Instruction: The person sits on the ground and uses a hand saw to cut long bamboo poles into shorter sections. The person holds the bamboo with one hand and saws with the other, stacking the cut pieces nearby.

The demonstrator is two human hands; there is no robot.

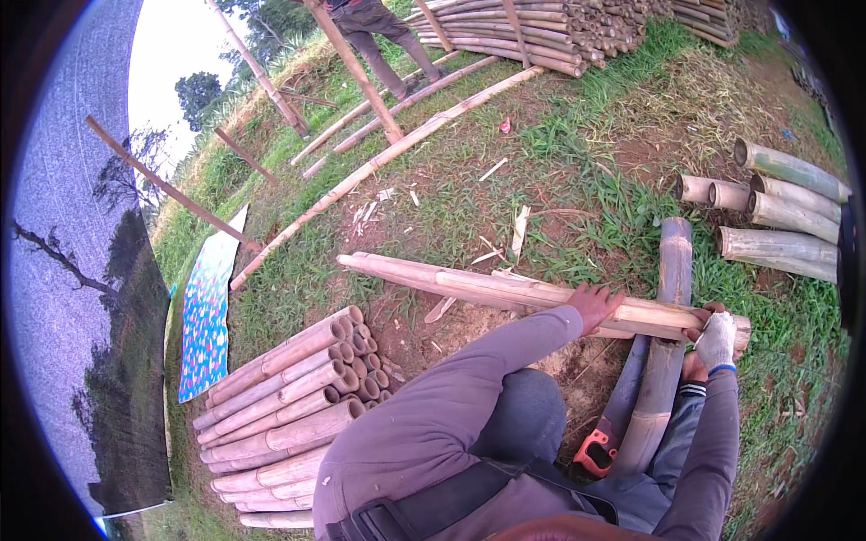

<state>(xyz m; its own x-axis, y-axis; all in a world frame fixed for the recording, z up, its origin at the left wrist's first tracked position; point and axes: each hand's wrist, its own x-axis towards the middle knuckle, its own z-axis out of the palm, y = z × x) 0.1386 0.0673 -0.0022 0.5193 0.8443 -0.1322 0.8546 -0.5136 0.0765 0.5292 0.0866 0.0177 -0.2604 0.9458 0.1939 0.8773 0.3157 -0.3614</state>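
A long, pale bamboo pole (pixel 487 286) slants across in front of me, its right part resting on a thicker bamboo piece (pixel 672 257) that lies on the ground. My left hand (pixel 595 307) is bare and wraps over the pole from above, left of the crossing. Close to the pole's right end, my right hand (pixel 715 339) grips it, wearing a white glove with bare fingers showing. Beside the thicker bamboo lies a handsaw (pixel 624 392) with an orange handle, its blade reaching under the pole.
Stacked bamboo lengths (pixel 280 415) lie at my left; more cut pieces (pixel 794 207) are at the right. A large bamboo pile (pixel 514 27) is at the back, near a standing person (pixel 370 36). A long pole (pixel 388 171) and a blue patterned sheet (pixel 207 316) lie on grass.
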